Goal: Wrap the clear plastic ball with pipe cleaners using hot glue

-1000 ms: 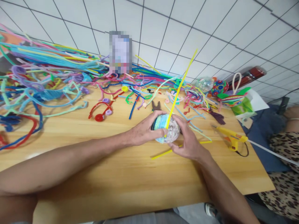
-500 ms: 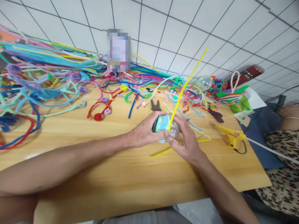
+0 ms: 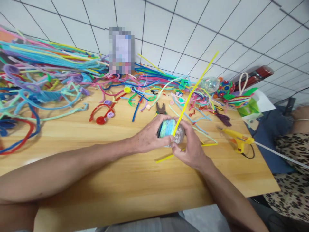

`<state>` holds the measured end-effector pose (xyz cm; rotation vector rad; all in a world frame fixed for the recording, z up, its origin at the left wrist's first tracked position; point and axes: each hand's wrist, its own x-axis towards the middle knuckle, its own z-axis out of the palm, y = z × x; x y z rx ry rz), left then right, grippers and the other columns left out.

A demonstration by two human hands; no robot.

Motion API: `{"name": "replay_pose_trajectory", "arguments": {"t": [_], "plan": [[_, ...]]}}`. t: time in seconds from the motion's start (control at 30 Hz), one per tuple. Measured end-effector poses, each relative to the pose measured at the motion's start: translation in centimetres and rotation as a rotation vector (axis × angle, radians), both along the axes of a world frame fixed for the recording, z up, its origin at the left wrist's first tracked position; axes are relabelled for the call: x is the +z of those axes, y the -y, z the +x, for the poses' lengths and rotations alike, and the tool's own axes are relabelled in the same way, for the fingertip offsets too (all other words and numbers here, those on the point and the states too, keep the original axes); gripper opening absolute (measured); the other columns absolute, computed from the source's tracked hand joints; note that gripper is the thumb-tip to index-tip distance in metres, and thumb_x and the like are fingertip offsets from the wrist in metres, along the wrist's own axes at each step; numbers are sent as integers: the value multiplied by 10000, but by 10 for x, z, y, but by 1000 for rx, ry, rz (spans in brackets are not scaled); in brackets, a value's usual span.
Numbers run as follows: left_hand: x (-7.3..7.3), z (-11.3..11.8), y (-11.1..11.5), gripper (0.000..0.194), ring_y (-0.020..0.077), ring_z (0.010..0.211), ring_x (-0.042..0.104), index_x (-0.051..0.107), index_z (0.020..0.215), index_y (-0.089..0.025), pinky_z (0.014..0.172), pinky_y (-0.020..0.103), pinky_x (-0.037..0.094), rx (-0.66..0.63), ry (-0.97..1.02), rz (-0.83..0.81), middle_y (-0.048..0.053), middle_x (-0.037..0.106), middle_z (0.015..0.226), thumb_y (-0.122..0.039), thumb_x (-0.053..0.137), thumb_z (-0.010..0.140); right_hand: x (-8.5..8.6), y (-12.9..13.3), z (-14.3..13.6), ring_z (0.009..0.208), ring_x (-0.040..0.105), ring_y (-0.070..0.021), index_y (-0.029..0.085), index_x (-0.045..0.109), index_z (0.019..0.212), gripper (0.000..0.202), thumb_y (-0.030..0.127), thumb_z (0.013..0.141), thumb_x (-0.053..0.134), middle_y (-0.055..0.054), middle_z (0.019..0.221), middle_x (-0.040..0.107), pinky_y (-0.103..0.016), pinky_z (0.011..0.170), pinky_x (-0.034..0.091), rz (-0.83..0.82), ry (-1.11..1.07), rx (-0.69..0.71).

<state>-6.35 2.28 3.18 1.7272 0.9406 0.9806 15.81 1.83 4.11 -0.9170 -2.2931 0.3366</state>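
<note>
white tiles (image 3: 193, 32) with dark joint lines stand behind a pale wooden tabletop (image 3: 116, 190), its far side heaped with fuzzy stems (image 3: 60, 61) in many colors. near the middle, between the two hands, is a ball (image 3: 180, 134), banded in blue and pale green on its left part and speckled grey-white on its right. the left hand (image 3: 153, 135) curves around the banded side, its grip closed to the ball's width, with the thumb pressing near the lower end of a yellow stem (image 3: 198, 83). that stem slants up and to the right from the ball. the right hand (image 3: 193, 145) cups the speckled side, its grip also closed to the ball's width, the thumb tip just beside the left thumb; some fingers are hidden behind the ball. a second yellow strip (image 3: 166, 158) lies under the right hand. just beyond the ball are pliers (image 3: 161, 109), jaws parted and pointing away. a yellow glue gun (image 3: 238, 138) lies to the right, near a person in leopard-print clothing (image 3: 289, 193). toward the wall sit a clear ball (image 3: 210, 85) and a patterned ball (image 3: 226, 88).
</note>
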Motion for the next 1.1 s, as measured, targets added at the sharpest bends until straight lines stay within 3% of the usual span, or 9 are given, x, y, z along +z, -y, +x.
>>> {"name": "replay_pose_trajectory", "arguments": {"t": [0.33, 0.67, 0.9, 1.0, 1.1], "plan": [[-1, 1, 1, 626, 316, 1300, 615, 481, 1404, -173, 1156, 510, 501, 6, -4, 74, 172, 617, 1403, -381, 678, 848, 0, 0, 2, 1445, 567, -385, 241, 334, 1611, 871, 192, 828, 712, -198, 1530, 558, -629, 1169, 527, -13, 16, 13], [10, -2, 0, 546, 272, 1160, 655, 514, 1336, -199, 1039, 439, 557, -5, 16, -47, 104, 656, 1276, -353, 695, 845, 2, 1, 0, 1448, 557, -399, 264, 276, 1626, 904, 229, 833, 708, -187, 1537, 546, -645, 1163, 527, -12, 50, 9], [4, 0, -1, 585, 316, 1317, 617, 551, 1372, -173, 1175, 486, 488, 14, 66, 65, 157, 630, 1401, -313, 690, 821, -2, 3, -2, 1426, 581, -393, 238, 274, 1634, 916, 217, 829, 709, -202, 1515, 552, -628, 1149, 548, 0, 19, 3], [1, 1, -3, 511, 311, 1382, 591, 608, 1296, -194, 1214, 492, 453, 10, 111, 100, 153, 630, 1426, -287, 712, 805, -4, 3, -2, 1417, 585, -406, 243, 253, 1642, 942, 225, 822, 716, -200, 1518, 549, -643, 1134, 555, -10, 6, -3], [2, 1, -6, 365, 302, 1390, 598, 674, 1146, -204, 1210, 486, 452, 2, 168, 26, 142, 644, 1439, -253, 735, 790, -6, 3, -2, 1417, 583, -415, 245, 241, 1645, 957, 227, 819, 722, -201, 1520, 544, -653, 1137, 550, -20, 3, -5]]}}
